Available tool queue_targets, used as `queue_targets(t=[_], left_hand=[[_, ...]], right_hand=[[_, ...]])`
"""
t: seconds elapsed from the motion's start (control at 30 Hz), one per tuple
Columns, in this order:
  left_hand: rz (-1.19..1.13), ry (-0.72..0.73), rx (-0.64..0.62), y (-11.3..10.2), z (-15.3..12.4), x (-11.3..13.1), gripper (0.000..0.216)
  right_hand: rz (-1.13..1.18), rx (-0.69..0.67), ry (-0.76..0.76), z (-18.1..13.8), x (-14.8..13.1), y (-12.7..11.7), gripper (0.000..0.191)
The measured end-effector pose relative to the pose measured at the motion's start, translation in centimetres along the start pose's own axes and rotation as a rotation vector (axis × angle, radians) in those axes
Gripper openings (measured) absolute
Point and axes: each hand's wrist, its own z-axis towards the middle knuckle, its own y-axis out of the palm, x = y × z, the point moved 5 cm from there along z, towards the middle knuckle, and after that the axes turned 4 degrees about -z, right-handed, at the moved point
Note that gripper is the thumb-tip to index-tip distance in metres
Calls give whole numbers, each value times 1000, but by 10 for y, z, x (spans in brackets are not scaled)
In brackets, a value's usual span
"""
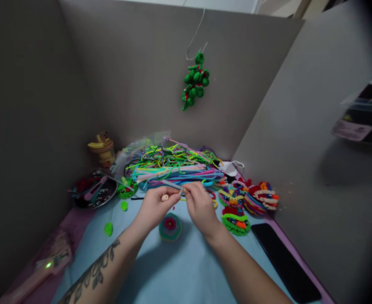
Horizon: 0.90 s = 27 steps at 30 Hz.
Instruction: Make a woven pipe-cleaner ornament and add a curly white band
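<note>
My left hand (159,206) is closed, with a small cream-coloured rounded piece (165,197) showing between its thumb and fingers. My right hand (201,207) pinches close beside it, the fingertips of both hands nearly meeting. From the right fingertips a slim pale grey-blue strip (172,184) points up and to the left; its exact kind is unclear. Just below the hands, a round layered flower-like piece (170,227) in teal, pink and red lies on the blue cloth (170,274). Behind the hands are bundled pastel pipe cleaners (179,172).
Loose green and yellow pipe cleaners (173,155) are heaped at the back. At left are a metal bowl (110,196) of tools and a pink glue gun (43,270). Colourful fuzzy lion-like heads (236,221) and a black phone-like slab (284,261) lie right. A green cluster (196,80) hangs above.
</note>
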Motion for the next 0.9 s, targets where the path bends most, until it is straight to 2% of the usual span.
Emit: queue_targets(t=[0.43,0.6,0.73,0.9], left_hand=[[-27,-24,25,3,2,-8,19],[-97,-16,15,11,3,-15,23],[-86,-44,98,12,2,-19,24],[-134,35,153,7,2,-19,23]], right_hand=[[20,-47,12,2,2,-2,13],[-83,-37,14,0,2,-4,14],[-146,-16,6,-2,0,-2,15],[70,-38,81,1,-2,1,12]])
